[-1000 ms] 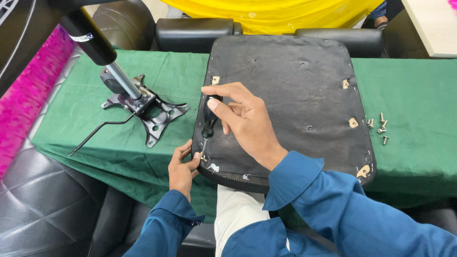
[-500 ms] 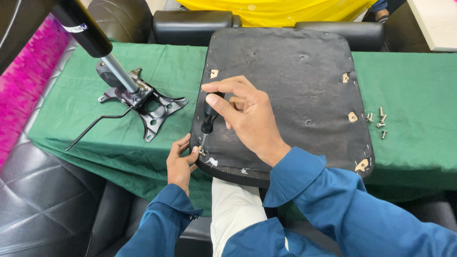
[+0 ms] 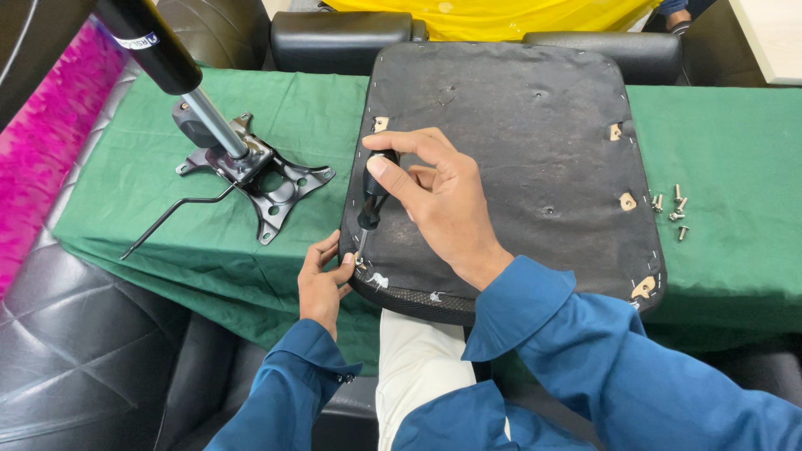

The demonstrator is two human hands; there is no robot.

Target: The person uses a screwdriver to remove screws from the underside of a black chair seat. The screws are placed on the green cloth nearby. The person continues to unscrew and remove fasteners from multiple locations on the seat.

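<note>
The right hand (image 3: 443, 205) was closed around the black handle of a screwdriver (image 3: 372, 199), held nearly upright with its tip on a small screw (image 3: 359, 261) at the near left corner of the upturned seat pad (image 3: 518, 159), while the left hand (image 3: 322, 280) pinched that corner between thumb and fingers beside the screw. The pad lay flat on the green cloth (image 3: 134, 192), its near edge overhanging toward the person; it looked broad, stiff and fairly heavy, so best gripped by its edges. The screw looked tiny and easy to drop.
</note>
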